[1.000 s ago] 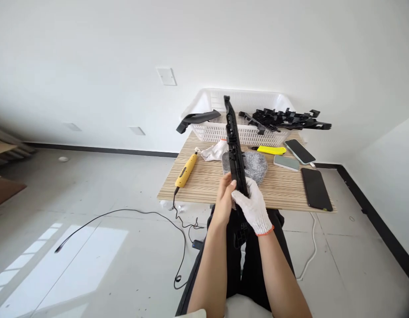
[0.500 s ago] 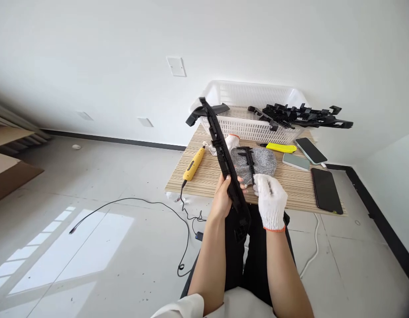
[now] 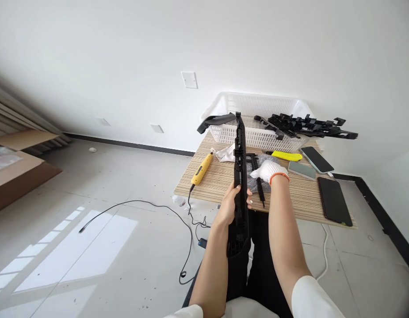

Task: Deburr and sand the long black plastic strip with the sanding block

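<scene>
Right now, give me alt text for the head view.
A bare left hand holds a long black part, while the gloved right hand is at a black caliper on a grey pad. A yellow tool, a knife and phones share the table with a white basket of black parts.

A cardboard box [image 3: 28, 179] sits at far left, a black phone [image 3: 334, 201] at right.

Bright floor [image 3: 88, 247] glare (corners perhaps soft)
</scene>
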The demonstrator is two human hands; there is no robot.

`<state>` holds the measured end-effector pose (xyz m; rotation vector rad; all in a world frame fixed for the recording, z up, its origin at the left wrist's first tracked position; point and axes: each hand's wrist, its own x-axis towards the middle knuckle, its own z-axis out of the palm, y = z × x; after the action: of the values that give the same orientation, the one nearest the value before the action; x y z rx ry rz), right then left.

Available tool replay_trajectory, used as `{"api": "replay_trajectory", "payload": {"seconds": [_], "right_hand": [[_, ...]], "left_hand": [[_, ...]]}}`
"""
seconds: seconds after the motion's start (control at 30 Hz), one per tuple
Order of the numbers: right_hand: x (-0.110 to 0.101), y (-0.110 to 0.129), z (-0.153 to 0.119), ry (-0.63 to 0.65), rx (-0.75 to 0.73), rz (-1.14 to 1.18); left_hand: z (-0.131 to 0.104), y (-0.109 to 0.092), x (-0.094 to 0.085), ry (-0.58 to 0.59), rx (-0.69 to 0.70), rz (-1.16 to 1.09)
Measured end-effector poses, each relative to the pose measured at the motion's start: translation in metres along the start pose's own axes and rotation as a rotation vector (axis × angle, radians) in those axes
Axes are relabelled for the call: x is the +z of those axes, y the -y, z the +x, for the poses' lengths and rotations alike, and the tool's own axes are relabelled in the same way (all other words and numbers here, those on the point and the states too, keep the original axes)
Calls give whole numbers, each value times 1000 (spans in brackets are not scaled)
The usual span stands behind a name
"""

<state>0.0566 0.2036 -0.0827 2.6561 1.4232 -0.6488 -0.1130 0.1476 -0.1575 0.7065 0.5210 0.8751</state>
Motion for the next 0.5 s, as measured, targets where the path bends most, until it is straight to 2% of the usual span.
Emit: {"api": "replay_trajectory", "payload": {"seconds": [0.1,0.2,0.33,0.5], "right_hand": [[4,-4,5,-10,32,17],[3,-12,-4,-70,0,60],[-6,-20,-20,-215,-136,129],[-14,-22,-37,-443,-208,236]], "left_hand": [[-2,-2,-5,7,-35,73],[-8,-8,-10,16,-94,182],[-18,-24,-13,-21,-167,338],[-21,-34,-15,-78,-158,486]]}}
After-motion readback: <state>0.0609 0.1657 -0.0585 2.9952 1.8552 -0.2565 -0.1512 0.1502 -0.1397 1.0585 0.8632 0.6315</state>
